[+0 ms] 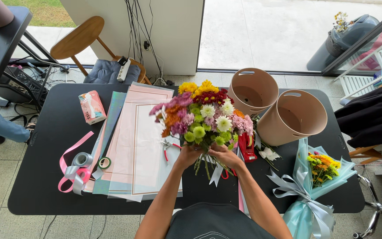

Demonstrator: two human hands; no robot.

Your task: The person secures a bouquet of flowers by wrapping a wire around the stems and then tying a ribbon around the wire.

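Both hands, left (186,156) and right (223,155), grasping bouquet (202,116) stems; pliers (169,147) just left; bare tabletop (45,155) beyond paper (135,146).

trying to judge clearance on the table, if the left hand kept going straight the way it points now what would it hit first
The left hand points up and away from the body, gripping the stems of the flower bunch. Straight on, it would probably meet the bunch's own blooms first; beyond them lie the pastel wrapping sheets. Depth is hard to judge from above.
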